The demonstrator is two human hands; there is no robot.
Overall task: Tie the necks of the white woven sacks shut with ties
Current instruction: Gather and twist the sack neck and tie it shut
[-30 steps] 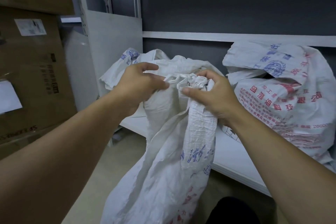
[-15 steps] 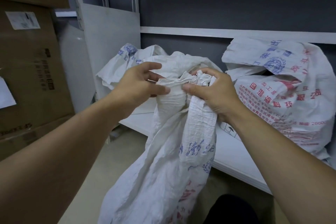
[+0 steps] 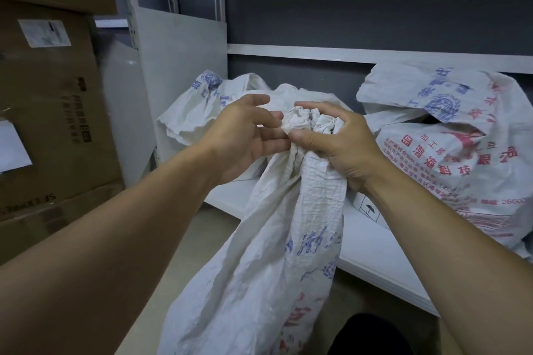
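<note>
**Bunched neck (image 3: 300, 121) gripped before the shelf (image 3: 375, 256)**

The left hand (image 3: 242, 138), fingers loosely spread, is touching the crumpled neck with its fingertips. The right hand (image 3: 343, 147) is clenching it. The creased woven sack (image 3: 274, 253) is hanging before the shelf's front edge, and printed sacks (image 3: 461, 158) are lying on the shelf.

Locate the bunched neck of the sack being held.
Head view, centre: the neck is gripped by the right hand, the left hand close on its left, in front of the white shelf.
</note>
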